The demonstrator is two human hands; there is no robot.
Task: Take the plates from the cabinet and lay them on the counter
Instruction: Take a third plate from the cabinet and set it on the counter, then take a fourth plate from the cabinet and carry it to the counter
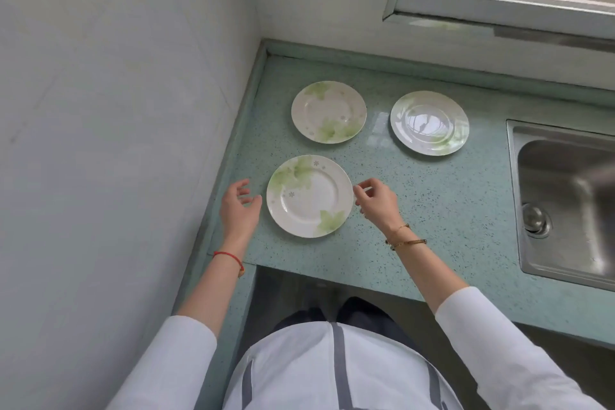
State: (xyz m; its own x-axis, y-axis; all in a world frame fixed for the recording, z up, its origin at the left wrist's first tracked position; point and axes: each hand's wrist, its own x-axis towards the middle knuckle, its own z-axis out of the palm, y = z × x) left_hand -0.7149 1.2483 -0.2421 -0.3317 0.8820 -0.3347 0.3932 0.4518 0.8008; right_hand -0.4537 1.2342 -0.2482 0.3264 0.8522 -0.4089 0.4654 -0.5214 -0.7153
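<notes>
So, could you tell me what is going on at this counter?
A person has three plates lying flat and apart on the counter. Both hands flank the near plate: the left hand is open beside its rim, the right hand curls its fingers at the opposite rim, though whether they touch is unclear. The far left plate and far right plate sit untouched.

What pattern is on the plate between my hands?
The plate is white with pale green leaves, head view.

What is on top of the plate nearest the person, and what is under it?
Nothing lies on the nearest plate: only its printed green leaves show. It sits flat on the counter; the patch beneath it is covered.
</notes>
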